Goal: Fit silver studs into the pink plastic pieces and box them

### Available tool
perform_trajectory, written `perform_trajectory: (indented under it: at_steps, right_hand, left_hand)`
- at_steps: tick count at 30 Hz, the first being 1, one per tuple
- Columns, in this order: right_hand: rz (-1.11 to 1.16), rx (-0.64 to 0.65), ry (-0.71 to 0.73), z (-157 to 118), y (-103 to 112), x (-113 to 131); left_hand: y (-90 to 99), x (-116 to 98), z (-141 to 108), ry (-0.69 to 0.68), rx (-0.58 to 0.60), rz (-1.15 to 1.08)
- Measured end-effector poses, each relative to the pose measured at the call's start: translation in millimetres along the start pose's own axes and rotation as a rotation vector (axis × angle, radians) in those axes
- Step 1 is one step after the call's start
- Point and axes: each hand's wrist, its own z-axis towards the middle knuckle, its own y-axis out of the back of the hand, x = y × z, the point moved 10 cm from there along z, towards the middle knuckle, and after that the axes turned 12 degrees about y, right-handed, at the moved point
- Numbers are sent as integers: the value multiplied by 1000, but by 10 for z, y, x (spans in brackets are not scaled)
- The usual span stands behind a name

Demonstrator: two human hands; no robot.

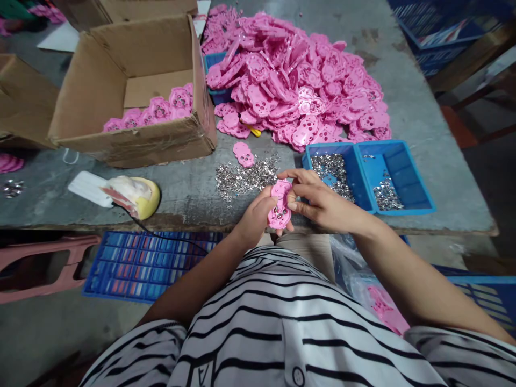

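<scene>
My left hand (256, 216) grips a pink plastic piece (280, 201) with a scalloped outline, held just over the table's front edge. Small shiny metal parts sit in the lower half of that piece. My right hand (316, 199) is at its upper right side, thumb and fingers bent together against it; whether a small part lies between those fingertips is hidden. Just beyond my hands, loose metal parts (242, 180) are spread on the table, with another pink piece (243, 154) lying at their far edge.
A large heap of pink pieces (290, 80) covers the table's back middle. Two blue bins (419, 185) with metal parts stand at right. At left are an open cardboard box (133, 145) holding pink pieces and a yellow-and-white object (149, 199) with a cable.
</scene>
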Motion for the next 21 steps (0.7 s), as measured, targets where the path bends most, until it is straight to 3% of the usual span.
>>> perform_trajectory:
  at_steps: [21]
  right_hand:
    - [68,174,63,95,-119,-53]
  left_hand:
    - [-54,-7,43,67,29,100]
